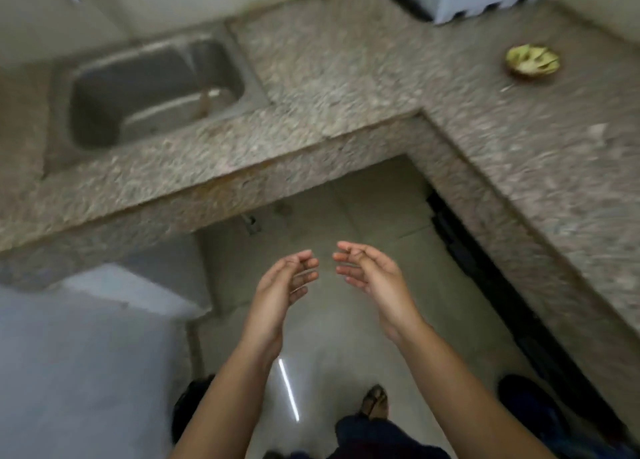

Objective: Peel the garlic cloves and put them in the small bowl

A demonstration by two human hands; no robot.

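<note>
You are holding your left hand (pixel 282 285) and right hand (pixel 369 273) empty, fingers (pixel 306 263) loosely curled, at lower centre, well apart from the small brown bowl (pixel 532 62) of blurred yellowish pieces upper right on the speckled stone bench (pixel 346 64), so reaching there seems next.

head view | steeply down and forward | counter (pixel 346 60) and sink (pixel 156 88) ahead

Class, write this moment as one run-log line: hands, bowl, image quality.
left hand: open, empty | right hand: open, empty | small bowl: on counter, apart from hands | frame: blurred
</note>
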